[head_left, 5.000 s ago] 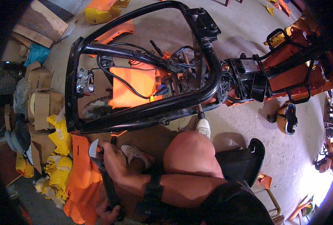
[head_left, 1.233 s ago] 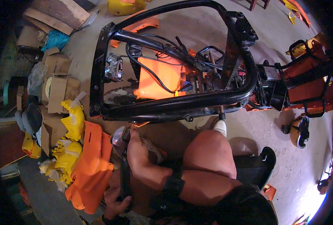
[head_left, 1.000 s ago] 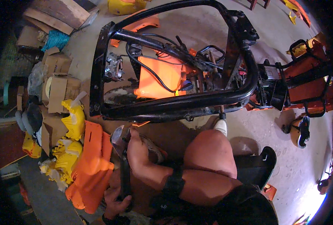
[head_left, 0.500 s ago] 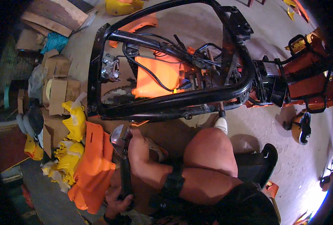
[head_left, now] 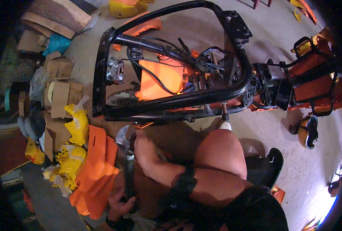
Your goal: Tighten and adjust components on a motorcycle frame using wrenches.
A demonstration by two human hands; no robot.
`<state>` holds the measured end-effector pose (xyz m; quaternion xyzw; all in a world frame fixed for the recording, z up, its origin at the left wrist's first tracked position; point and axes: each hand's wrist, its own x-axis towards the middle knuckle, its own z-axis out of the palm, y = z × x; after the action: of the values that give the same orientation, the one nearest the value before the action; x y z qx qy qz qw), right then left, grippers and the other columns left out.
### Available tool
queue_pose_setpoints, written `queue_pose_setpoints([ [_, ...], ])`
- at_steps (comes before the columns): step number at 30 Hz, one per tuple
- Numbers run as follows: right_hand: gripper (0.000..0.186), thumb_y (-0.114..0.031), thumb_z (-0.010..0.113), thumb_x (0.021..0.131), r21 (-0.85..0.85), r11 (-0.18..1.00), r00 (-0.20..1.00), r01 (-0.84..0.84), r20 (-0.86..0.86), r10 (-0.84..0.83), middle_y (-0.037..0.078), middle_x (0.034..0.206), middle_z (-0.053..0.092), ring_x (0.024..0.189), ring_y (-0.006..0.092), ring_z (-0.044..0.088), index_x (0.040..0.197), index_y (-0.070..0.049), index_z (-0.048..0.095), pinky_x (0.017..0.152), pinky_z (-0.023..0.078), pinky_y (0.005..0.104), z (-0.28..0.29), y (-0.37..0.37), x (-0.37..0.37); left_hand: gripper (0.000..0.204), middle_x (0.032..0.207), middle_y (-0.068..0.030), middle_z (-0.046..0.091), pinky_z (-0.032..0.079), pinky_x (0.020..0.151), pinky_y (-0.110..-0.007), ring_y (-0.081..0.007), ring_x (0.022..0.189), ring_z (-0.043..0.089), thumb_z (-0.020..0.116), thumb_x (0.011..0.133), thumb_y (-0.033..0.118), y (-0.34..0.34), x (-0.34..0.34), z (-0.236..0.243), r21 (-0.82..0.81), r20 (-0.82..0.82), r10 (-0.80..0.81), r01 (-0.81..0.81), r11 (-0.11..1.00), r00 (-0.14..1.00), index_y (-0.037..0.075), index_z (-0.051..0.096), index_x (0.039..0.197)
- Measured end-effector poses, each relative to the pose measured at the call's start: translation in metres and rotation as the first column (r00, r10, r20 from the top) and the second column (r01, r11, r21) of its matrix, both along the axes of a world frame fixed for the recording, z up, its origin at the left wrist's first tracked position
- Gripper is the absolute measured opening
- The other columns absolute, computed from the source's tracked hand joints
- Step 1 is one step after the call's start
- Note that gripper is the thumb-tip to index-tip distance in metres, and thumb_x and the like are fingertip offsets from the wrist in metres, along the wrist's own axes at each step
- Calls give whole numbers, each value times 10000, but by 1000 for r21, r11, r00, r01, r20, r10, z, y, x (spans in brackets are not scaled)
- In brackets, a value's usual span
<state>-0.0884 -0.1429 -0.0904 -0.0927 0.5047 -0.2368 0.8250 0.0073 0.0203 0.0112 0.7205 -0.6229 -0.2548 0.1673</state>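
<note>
A large adjustable wrench (head_left: 129,169) with a silver jaw end and a dark handle stands roughly lengthwise at the lower left of centre. Around the lower end of its handle my left hand (head_left: 120,204) is closed, thumb across it. My right hand (head_left: 145,151) reaches over from the right, its fingers bent in at the wrench's jaw end; the fingertips are partly hidden. Just beyond the jaw is the lower tube of a black tubular vehicle frame (head_left: 167,107). Whether the wrench touches the frame I cannot tell.
Orange plastic panels (head_left: 97,173) and yellow plastic parts (head_left: 74,158) lie at the left, beside open cardboard boxes (head_left: 65,96). Within the frame are cables and an orange cover (head_left: 159,77). My bent knee (head_left: 222,154) rises at the right. A helmet (head_left: 308,131) lies on the floor.
The view has shifted slightly. The wrench's jaw end looks turned a little, and my right hand has moved slightly around it. My left hand keeps its hold on the handle.
</note>
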Motion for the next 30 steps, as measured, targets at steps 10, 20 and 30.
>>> queue_pose_setpoints([
  [10, 347, -308, 350, 915, 43, 977, 947, 208, 242, -212, 69, 840, 606, 736, 207, 570, 929, -70, 603, 703, 471, 353, -1, -13, 2, 381, 823, -130, 645, 492, 707, -341, -280, 753, 622, 736, 673, 242, 1, 2, -4, 35, 61, -92, 90, 995, 994, 22, 648, 971],
  [20, 343, -335, 348, 934, 106, 959, 945, 262, 175, -277, 60, 841, 592, 723, 208, 561, 916, -82, 580, 584, 495, 412, -2, -18, -12, 262, 942, -151, 654, 470, 835, -376, -268, 893, 621, 596, 836, 155, -14, -54, -6, -35, -27, 45, -46, 998, 999, 19, 625, 1058],
  [30, 430, -428, 310, 964, 111, 965, 945, 237, 207, -255, 62, 752, 590, 579, 204, 540, 915, -94, 577, 523, 477, 368, 40, -33, -33, 173, 701, -18, 578, 423, 604, -276, -136, 635, 517, 595, 823, 177, -44, -71, -32, 631, -531, 531, -110, 768, 660, 27, 616, 906],
])
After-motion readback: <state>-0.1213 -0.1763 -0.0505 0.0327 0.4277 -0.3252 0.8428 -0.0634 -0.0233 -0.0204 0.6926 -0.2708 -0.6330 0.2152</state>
